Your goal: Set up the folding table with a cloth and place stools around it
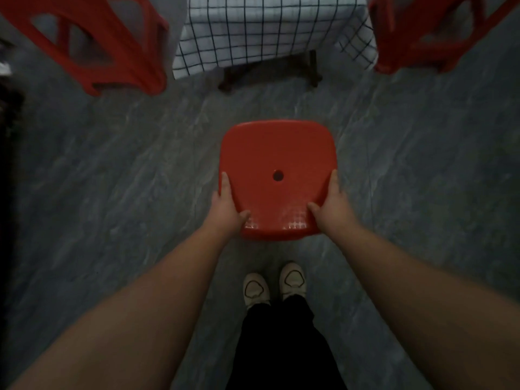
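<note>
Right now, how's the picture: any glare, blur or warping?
Head view: dim and slightly soft; small glare patches on the near edge of the held stool between the left hand and right hand; wide-angle distortion stretches the upper-left stool; left edge goes black.

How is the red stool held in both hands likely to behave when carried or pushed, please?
The red stool looks like moulded plastic, so probably stiff and fairly light; the left hand and right hand grip only its seat edges. Its glossy top may be slippery. On the smooth floor it would likely slide, not roll.
</note>
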The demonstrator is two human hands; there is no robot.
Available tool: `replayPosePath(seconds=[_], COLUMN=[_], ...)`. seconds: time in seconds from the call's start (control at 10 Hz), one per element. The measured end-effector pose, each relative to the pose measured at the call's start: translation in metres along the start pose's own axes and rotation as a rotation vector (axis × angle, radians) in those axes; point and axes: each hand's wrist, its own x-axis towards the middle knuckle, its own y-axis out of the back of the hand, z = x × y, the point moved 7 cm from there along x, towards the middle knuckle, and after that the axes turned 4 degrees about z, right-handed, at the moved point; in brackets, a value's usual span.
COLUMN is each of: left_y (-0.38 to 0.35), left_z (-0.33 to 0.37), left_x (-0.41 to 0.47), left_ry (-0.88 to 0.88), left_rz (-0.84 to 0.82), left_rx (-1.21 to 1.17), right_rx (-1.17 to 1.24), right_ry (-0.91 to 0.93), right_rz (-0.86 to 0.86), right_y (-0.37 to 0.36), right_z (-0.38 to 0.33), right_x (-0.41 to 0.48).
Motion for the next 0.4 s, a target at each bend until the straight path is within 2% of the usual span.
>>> replayPosePath(seconds=[0.2, 0.3, 0.4], left_y=[0.011, 0.036, 0.071], left_z=[0.007, 0.020, 0.042], left_x=[-0.006, -0.020, -0.048], left_ry=[-0.002, -0.053, -0.143], left_rz=[-0.005, 0.043, 0.118], left_rx=[0.140, 0.164, 0.210], right_rx=[-0.076, -0.095, -0.133], right_ry=[0.003, 0.083, 0.247], right_rz=[-0.036, -0.001, 0.084], right_y=[0.008, 0.035, 0.067], right_z=[0.000, -0.018, -0.040], right_x=[-0.003, -0.013, -0.037])
